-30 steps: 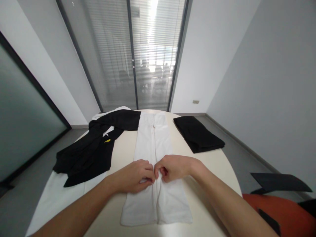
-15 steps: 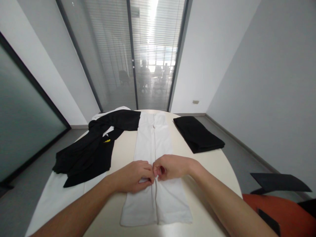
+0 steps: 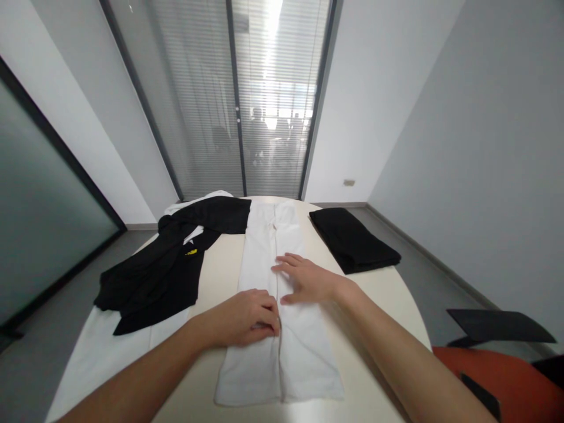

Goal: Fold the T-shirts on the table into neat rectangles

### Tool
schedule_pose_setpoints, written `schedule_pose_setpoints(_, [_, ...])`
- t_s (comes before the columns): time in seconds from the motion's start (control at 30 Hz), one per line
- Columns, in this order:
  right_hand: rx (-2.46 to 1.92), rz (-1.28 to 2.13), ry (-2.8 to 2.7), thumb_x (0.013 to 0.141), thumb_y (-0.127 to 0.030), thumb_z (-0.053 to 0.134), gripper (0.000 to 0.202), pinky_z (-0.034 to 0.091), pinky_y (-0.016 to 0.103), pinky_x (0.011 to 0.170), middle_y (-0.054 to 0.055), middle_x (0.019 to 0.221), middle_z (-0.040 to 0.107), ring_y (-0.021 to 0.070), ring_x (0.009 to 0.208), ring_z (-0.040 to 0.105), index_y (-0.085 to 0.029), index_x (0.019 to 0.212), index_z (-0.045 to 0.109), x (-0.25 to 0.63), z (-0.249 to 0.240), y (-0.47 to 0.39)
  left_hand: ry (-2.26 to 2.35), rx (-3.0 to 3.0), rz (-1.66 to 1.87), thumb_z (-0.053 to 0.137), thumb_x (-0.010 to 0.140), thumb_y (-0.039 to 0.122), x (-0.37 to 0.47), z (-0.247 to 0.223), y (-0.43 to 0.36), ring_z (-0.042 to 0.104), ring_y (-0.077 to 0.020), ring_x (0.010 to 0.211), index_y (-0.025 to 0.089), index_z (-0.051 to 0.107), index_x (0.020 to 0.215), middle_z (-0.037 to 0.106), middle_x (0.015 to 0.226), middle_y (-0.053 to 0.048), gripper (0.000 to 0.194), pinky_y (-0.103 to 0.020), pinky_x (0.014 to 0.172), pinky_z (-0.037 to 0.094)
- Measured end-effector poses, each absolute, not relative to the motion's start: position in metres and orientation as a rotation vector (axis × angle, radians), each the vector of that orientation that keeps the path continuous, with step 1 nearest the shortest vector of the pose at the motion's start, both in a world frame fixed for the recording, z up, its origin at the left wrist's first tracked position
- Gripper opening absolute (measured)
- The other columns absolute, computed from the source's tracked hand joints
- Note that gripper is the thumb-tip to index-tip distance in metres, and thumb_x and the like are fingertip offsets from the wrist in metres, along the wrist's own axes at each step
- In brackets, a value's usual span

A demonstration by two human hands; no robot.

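A long white garment lies lengthwise on the table, its two sides folded in so that their edges meet along the middle. My left hand rests on its left half, fingers curled and closed at the centre edge. Over the right half, slightly farther away, is my right hand, its fingers spread and holding nothing. The thumb and fingertips of that hand are close to the middle line. Small wrinkles show in the cloth around both hands.
Black clothing with a small yellow mark is heaped at the left, over white cloth. A folded black garment lies at the right of the round table. An orange chair stands at the lower right.
My right hand has come away from beside the left one, moved farther up the garment and opened its fingers. My left hand has stayed nearly in place, still curled at the centre edge.
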State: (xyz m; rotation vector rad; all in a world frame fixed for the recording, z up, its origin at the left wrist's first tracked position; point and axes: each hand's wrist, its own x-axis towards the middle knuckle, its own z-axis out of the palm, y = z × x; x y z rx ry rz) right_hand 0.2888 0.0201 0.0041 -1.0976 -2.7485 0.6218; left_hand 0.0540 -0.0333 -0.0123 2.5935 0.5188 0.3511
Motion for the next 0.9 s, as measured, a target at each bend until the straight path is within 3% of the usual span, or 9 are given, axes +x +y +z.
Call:
schedule_pose_setpoints(0.1, [-1.197,0.687,-2.813,0.072,-0.061,0.074,0.100,0.021,0.051,0.118,0.018,0.161,0.026,0.0370,0.149,0.021,-0.018,0.154,0.036,0.291,-0.005,0.023,0.489,2.601,0.333,0.061,0.093,0.024,0.055,-0.008,-0.035,0.062,-0.0156,0.088,0.024,0.071,0.089,0.069,0.092,-0.001,0.011,-0.029,0.083,0.042])
schedule_pose_setpoints(0.4, [-1.155,0.661,-2.846,0.066,-0.069,0.074,0.097,0.027,0.052,0.116,0.015,0.155,0.038,0.0368,0.144,0.030,-0.024,0.148,0.045,0.290,0.006,0.016,0.396,2.621,0.312,0.063,0.092,0.025,0.064,-0.011,-0.049,0.063,-0.0153,0.086,0.025,0.071,0.090,0.069,0.085,0.000,0.009,-0.029,0.081,0.042])
schedule_pose_setpoints(0.5, [-1.198,0.634,-2.792,0.072,-0.074,0.067,0.103,0.015,0.054,0.120,0.013,0.164,0.018,0.0382,0.151,0.011,-0.026,0.156,0.032,0.291,0.002,0.019,0.412,2.578,0.310,0.062,0.092,0.023,0.061,-0.007,-0.048,0.064,-0.0150,0.087,0.024,0.070,0.090,0.070,0.088,0.000,0.009,-0.028,0.083,0.044])
schedule_pose_setpoints(0.63, [-1.366,0.752,-2.792,0.077,-0.078,0.057,0.108,0.004,0.056,0.121,0.012,0.166,-0.002,0.0378,0.151,-0.008,-0.025,0.160,0.014,0.292,-0.008,0.022,0.614,2.556,0.399,0.061,0.091,0.027,0.049,-0.003,-0.039,0.062,-0.0195,0.103,0.022,0.068,0.107,0.069,0.111,-0.006,0.019,-0.033,0.093,0.047])
schedule_pose_setpoints(0.77, [-1.446,0.803,-2.804,0.079,-0.079,0.054,0.107,0.000,0.057,0.120,0.010,0.165,-0.007,0.0372,0.150,-0.013,-0.026,0.160,0.010,0.289,-0.008,0.019,0.808,2.626,0.352,0.064,0.089,0.040,0.037,-0.014,-0.030,0.037,-0.0322,0.142,0.023,0.049,0.142,0.044,0.152,-0.015,0.058,-0.053,0.114,0.031])
schedule_pose_setpoints(0.83, [-1.461,0.820,-2.802,0.077,-0.078,0.057,0.110,-0.001,0.058,0.120,0.010,0.165,-0.007,0.0376,0.150,-0.013,-0.026,0.160,0.006,0.287,-0.005,0.017,0.805,2.653,0.265,0.066,0.087,0.045,0.034,-0.020,-0.028,0.025,-0.0355,0.148,0.026,0.042,0.149,0.033,0.159,-0.014,0.069,-0.058,0.116,0.025])
schedule_pose_setpoints(0.9, [-1.455,0.851,-2.809,0.073,-0.076,0.063,0.117,-0.001,0.059,0.120,0.010,0.165,-0.006,0.0385,0.150,-0.013,-0.025,0.160,0.004,0.288,-0.001,0.016,0.780,2.655,0.229,0.066,0.086,0.047,0.034,-0.021,-0.028,0.025,-0.0355,0.148,0.032,0.041,0.149,0.032,0.161,-0.011,0.069,-0.058,0.116,0.026])
